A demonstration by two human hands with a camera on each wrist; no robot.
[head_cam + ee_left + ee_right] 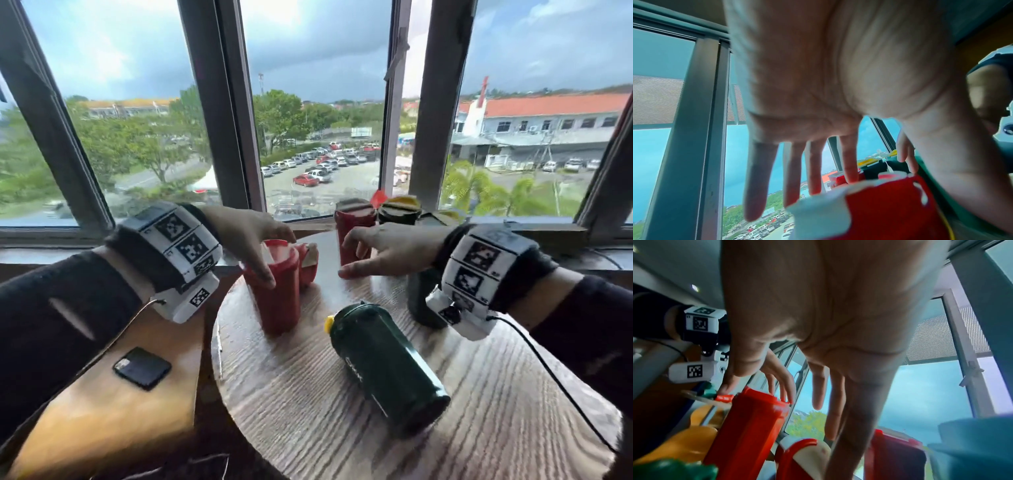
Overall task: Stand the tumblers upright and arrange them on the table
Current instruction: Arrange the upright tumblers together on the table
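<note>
From the head view, our left hand (pixel 251 236) drapes over the lid of an upright red tumbler (pixel 274 291), thumb down its side, fingers at its rim; how firmly it grips we cannot tell. Our right hand (pixel 383 250) hovers empty, fingers spread, between a second red tumbler (pixel 352 222) and a small red tumbler (pixel 307 262). A green tumbler (pixel 387 366) lies on its side on the round table (pixel 308 428), near the right wrist.

Left wrist view: straight, splayed fingers (pixel 756 186) reach past the red lid.

Right wrist view: the palm hangs open above the red tumblers.

The crowded cups could topple if a hand sweeps sideways, and the lying one could roll.
</note>
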